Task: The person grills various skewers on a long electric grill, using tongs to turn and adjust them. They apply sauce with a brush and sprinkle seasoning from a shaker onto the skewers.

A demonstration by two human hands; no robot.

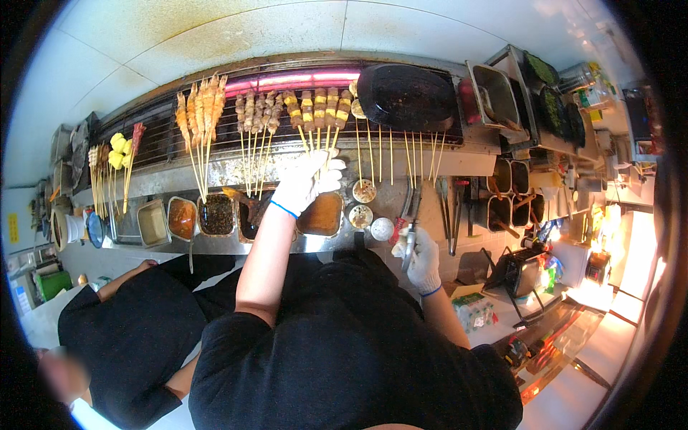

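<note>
My left hand (312,180), in a white glove with a blue cuff, is at the stick ends of skewers of meat and yellow pieces (319,107) on the grill; its fingers are around some of the sticks. My right hand (422,258), gloved too, grips metal tongs (410,242) at the counter's front edge. Left of the yellow-banded skewers lie small meat skewers (259,112) and shrimp skewers (201,110). A dark oval pan (406,98) covers the food end of several skewers on the right. Under the grill bars glows a pink heating element (293,79).
Sauce trays (216,215) and round shakers (382,229) line the counter below the grill. More tongs (456,215) hang at the right, beside containers with handles (500,212). A co-worker in black (134,333) stands close on the left. A steel container (494,97) sits right of the pan.
</note>
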